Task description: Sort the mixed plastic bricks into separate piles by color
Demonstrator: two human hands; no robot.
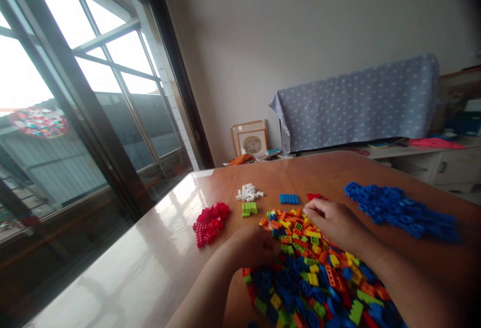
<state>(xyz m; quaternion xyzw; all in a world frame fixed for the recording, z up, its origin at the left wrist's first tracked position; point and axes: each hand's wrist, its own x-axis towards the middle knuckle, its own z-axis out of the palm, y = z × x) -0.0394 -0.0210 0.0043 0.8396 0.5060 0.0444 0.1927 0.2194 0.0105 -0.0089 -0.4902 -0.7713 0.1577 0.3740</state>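
Observation:
A big mixed pile of toy building bricks (pixel 311 278) in orange, yellow, green, red and blue spreads across the near part of the table. At its left edge is my left hand (pixel 255 245), fingers curled down against the bricks; what they hold, if anything, is hidden. My right hand (pixel 326 215) rests over the pile's far right edge with its fingers curled in, their contents out of sight. Just beyond that hand lie a few red bricks (pixel 315 197). Past the pile sit a row of blue bricks (pixel 289 199) and a small group of lime green bricks (pixel 249 209).
A heap of red bricks (pixel 211 223) lies left, white bricks (pixel 248 192) at the back, and a long blue heap (pixel 402 210) right. All rest on the glossy brown table (pixel 150 263). Beyond stand a cloth-covered object (pixel 356 107) and a picture frame (pixel 252 142); windows (pixel 112 67) are left.

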